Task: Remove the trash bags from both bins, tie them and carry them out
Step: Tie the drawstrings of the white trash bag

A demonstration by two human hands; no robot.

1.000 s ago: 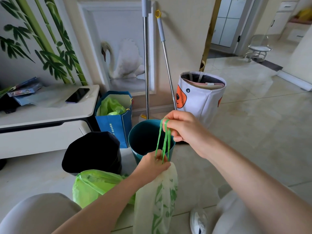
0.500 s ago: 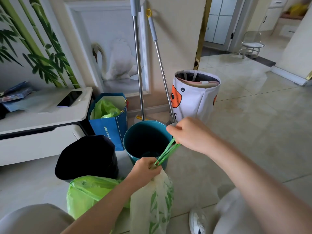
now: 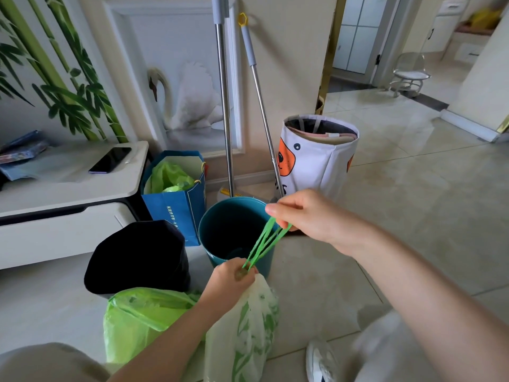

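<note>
A white trash bag with green leaf print point(image 3: 248, 332) hangs low in the middle, its neck gathered in my left hand point(image 3: 231, 279). Green drawstrings point(image 3: 264, 244) run taut from that neck up and right to my right hand point(image 3: 305, 216), which pinches them. Behind the strings stands a teal bin point(image 3: 220, 230) with no bag inside. To its left is a dark bin point(image 3: 137, 257). A bright green trash bag point(image 3: 137, 321) lies on the floor in front of the dark bin, beside my left forearm.
A blue paper bag point(image 3: 176, 205) holding green plastic stands by a white cabinet point(image 3: 68, 194) with a phone on it. Two mop handles point(image 3: 224, 106) lean on the wall. A white fabric basket point(image 3: 319, 158) stands behind the teal bin. Tiled floor point(image 3: 413, 202) stretches right toward a doorway.
My right hand has swung the drawstrings from straight up above the bag's neck out to the right and lower. The left hand keeps its grip on the neck.
</note>
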